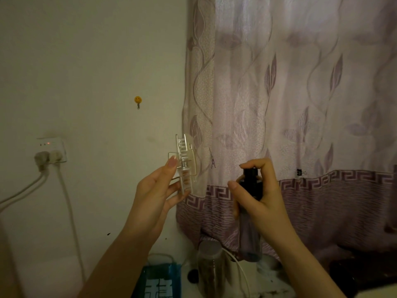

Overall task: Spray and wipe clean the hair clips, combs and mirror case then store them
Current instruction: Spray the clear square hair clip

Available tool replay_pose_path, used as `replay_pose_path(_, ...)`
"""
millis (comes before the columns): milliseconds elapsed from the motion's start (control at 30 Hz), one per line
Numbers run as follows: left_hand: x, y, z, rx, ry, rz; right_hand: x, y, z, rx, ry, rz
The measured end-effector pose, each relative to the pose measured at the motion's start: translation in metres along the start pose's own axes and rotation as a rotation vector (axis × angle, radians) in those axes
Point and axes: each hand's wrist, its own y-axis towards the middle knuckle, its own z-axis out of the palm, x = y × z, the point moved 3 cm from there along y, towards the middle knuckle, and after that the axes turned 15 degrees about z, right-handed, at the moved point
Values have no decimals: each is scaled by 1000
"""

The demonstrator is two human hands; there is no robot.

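Up in front of the wall, right at the curtain's edge, there's the clear hair clip (184, 163), held upright in the air, its long teeth running top to bottom. The left hand (158, 188) has it pinched, thumb on the near side, fingertips curled round behind its lower half. Just to the right, apart from the clip, the right hand (258, 192) is wrapped round a dark spray bottle (251, 214), index finger bent over the black pump top, nozzle facing the clip. The two hands are near each other but not touching.

Behind them hangs the patterned mauve curtain (300, 104), with a small black binder clip (299, 172) on it near the band. On the wall (86, 61), a yellow smiley hook (138, 100), and lower left a socket (50, 150) with two plugs in and cables trailing down. Down below, dim and blurred: a clear jar (209, 267), a blue bag (159, 280), a thin white cable (241, 274).
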Motion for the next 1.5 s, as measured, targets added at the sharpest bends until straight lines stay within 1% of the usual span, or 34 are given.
replay_pose_path(200,3,-3,2,47,30,-21,1,6,0,1,46,76)
replay_pose_path(433,8,-10,8,155,32,-102,8,17,2,4,75,76)
replay_pose_path(567,12,-12,9,150,31,-158,11,23,3,24,94,97)
replay_pose_path(733,17,-15,9,152,-7,-242,11,25,5,96,151,157)
replay_pose_path(1033,22,-19,8,207,23,-280,4,20,2,110,174,202)
replay_pose_path(1100,22,-19,8,212,62,-272,1,19,2,102,186,211)
replay_pose_path(1167,21,-18,8,213,106,-227,-1,19,1,74,179,216)
replay_pose_path(1267,14,-16,6,196,186,-77,-4,18,-1,15,111,208)
replay_pose_path(1367,6,-13,4,200,337,45,-6,16,-1,-17,36,184)
replay_pose_path(1500,7,-14,6,233,429,71,-9,14,0,-27,19,175)
